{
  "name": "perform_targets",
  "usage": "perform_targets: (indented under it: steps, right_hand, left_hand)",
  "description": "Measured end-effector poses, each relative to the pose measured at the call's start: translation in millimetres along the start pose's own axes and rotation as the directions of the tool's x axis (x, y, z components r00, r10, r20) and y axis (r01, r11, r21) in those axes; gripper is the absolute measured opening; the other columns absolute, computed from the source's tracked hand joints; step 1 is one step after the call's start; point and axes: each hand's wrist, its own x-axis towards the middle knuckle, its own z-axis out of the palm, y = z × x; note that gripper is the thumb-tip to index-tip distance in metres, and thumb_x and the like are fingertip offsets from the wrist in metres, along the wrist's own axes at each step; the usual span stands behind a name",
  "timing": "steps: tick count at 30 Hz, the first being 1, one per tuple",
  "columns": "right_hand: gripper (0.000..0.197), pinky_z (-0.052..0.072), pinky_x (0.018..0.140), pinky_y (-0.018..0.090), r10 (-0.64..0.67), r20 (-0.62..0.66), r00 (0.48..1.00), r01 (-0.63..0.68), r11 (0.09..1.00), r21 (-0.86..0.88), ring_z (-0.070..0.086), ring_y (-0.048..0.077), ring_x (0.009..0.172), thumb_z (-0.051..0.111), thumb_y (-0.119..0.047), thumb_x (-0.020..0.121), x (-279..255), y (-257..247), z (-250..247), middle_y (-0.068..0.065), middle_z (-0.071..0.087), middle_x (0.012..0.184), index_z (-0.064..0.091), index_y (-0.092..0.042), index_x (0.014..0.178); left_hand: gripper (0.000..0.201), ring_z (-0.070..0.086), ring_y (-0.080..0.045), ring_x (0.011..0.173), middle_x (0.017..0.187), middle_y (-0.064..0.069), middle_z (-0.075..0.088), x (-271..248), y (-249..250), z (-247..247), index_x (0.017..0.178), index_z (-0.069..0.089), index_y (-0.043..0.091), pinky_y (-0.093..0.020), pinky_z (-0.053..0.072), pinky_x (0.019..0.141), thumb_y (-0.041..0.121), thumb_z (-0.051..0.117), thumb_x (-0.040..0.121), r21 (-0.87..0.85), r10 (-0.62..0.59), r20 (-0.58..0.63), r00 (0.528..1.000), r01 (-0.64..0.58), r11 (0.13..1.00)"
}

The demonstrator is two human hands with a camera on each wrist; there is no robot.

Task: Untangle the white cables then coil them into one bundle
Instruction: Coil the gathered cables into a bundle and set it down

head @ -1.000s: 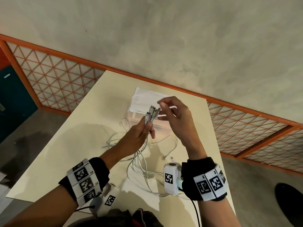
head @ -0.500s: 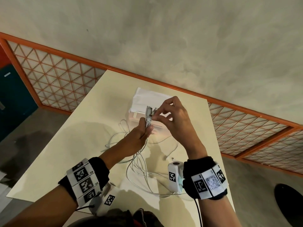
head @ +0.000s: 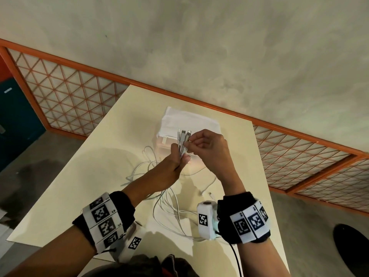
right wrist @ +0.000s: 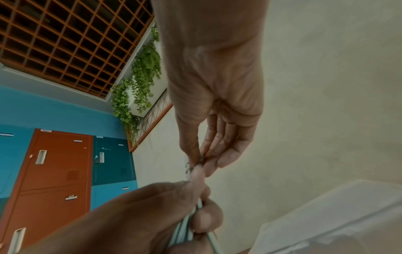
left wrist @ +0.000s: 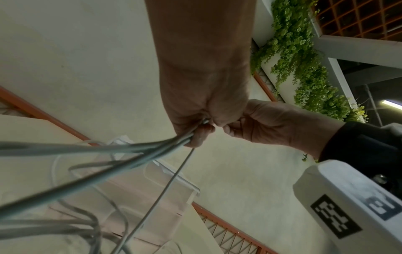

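White cables are what we work on, and most of their length lies in loose loops on the cream table, between our two forearms and out toward the left edge. The table is the largest thing before us, standing against a pale wall with orange lattice panels. On its far part lies a folded white cloth over a clear plastic box, just beyond our hands.

Above the loops, our left hand grips several cable strands together in a closed fist, their plug ends fanned upward past the thumb; the left wrist view shows the strands running down out of that fist. Our right hand meets it from the right, thumb and fingertips pinching narrow at the plug ends, the other fingers curled in. Both hands are raised off the table, touching at the cables. One loose connector lies on the table near our right wrist.
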Motion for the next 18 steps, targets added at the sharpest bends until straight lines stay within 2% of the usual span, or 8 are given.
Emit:
perform_targets:
  steps: [2, 4, 6, 8, 10, 12, 15, 18]
  right_hand:
    - [0.011, 0.058, 0.072, 0.027, 0.001, 0.038, 0.999, -0.003, 0.999, 0.040, 0.068, 0.013, 0.068, 0.076, -0.006, 0.076, 0, 1, -4, 0.004, 0.069, 0.071, 0.069, -0.007, 0.084]
    - [0.011, 0.056, 0.069, 0.022, -0.016, 0.053, 0.998, 0.013, 0.998, 0.067, 0.067, 0.008, 0.062, 0.075, -0.003, 0.077, -1, 0, -10, 0.002, 0.069, 0.067, 0.068, -0.005, 0.085]
    - [0.011, 0.054, 0.068, 0.019, -0.044, 0.052, 0.998, 0.039, 0.995, 0.094, 0.068, 0.009, 0.062, 0.074, 0.000, 0.077, -2, -1, -14, 0.002, 0.069, 0.067, 0.067, -0.006, 0.084]
    - [0.013, 0.054, 0.069, 0.019, -0.077, 0.046, 0.996, 0.071, 0.990, 0.118, 0.068, 0.011, 0.064, 0.073, 0.001, 0.077, -2, -4, -15, 0.001, 0.070, 0.068, 0.067, -0.009, 0.083]
    - [0.015, 0.054, 0.069, 0.018, -0.107, 0.041, 0.993, 0.101, 0.985, 0.137, 0.068, 0.011, 0.065, 0.073, 0.001, 0.077, -2, -8, -15, -0.001, 0.070, 0.070, 0.067, -0.012, 0.081]
    - [0.016, 0.054, 0.070, 0.019, -0.137, 0.054, 0.989, 0.130, 0.983, 0.127, 0.068, 0.011, 0.067, 0.073, 0.000, 0.077, -1, -11, -15, -0.001, 0.071, 0.072, 0.068, -0.015, 0.080]
    - [0.017, 0.055, 0.070, 0.023, -0.169, 0.068, 0.983, 0.168, 0.986, 0.017, 0.065, 0.004, 0.069, 0.075, -0.005, 0.076, 1, -11, -15, -0.014, 0.070, 0.071, 0.070, -0.021, 0.078]
    - [0.014, 0.051, 0.066, 0.021, -0.176, 0.043, 0.983, 0.177, 0.984, -0.013, 0.061, 0.006, 0.070, 0.075, -0.009, 0.077, 2, -7, -14, -0.014, 0.067, 0.079, 0.071, -0.022, 0.080]
  left_hand:
    - [0.018, 0.032, -0.002, 0.049, 0.067, 0.004, 0.028, 1, -3, 0, 0.084, 0.024, 0.020, -0.017, 0.029, 0.050, 0.028, 0.028, 0.100, -0.091, -0.031, -0.002, 1.000, 0.031, 0.995]
    - [0.021, 0.029, -0.003, 0.051, 0.070, 0.000, 0.031, 2, -8, -1, 0.089, 0.029, 0.016, -0.019, 0.029, 0.051, 0.035, 0.026, 0.099, -0.250, -0.082, -0.030, 0.996, 0.072, 0.966]
    - [0.024, 0.031, -0.009, 0.055, 0.068, -0.001, 0.034, 3, -8, -4, 0.086, 0.034, 0.019, -0.019, 0.029, 0.048, 0.035, 0.024, 0.100, -0.397, -0.140, -0.063, 0.988, 0.104, 0.912]
    - [0.025, 0.037, -0.010, 0.058, 0.067, 0.002, 0.041, 3, -8, -7, 0.084, 0.037, 0.019, -0.019, 0.030, 0.049, 0.034, 0.025, 0.101, -0.382, -0.157, -0.070, 0.985, 0.119, 0.917]
    - [0.026, 0.040, -0.005, 0.055, 0.067, 0.006, 0.049, 3, -9, -8, 0.081, 0.038, 0.021, -0.019, 0.034, 0.054, 0.031, 0.025, 0.102, -0.288, -0.109, -0.062, 0.992, 0.086, 0.954]
    - [0.028, 0.041, 0.000, 0.059, 0.070, 0.008, 0.052, 2, -11, -7, 0.081, 0.040, 0.022, -0.018, 0.034, 0.062, 0.029, 0.024, 0.102, -0.197, -0.056, -0.057, 0.997, 0.044, 0.979]
    - [0.032, 0.042, 0.007, 0.069, 0.070, 0.018, 0.056, 1, -8, -5, 0.083, 0.046, 0.018, -0.014, 0.030, 0.071, 0.028, 0.023, 0.103, -0.062, -0.057, -0.059, 0.997, 0.053, 0.997]
    - [0.031, 0.046, 0.001, 0.056, 0.065, 0.009, 0.054, 0, -6, -4, 0.083, 0.046, 0.010, -0.018, 0.034, 0.065, 0.025, 0.027, 0.102, -0.275, -0.107, -0.026, 0.994, 0.095, 0.957]
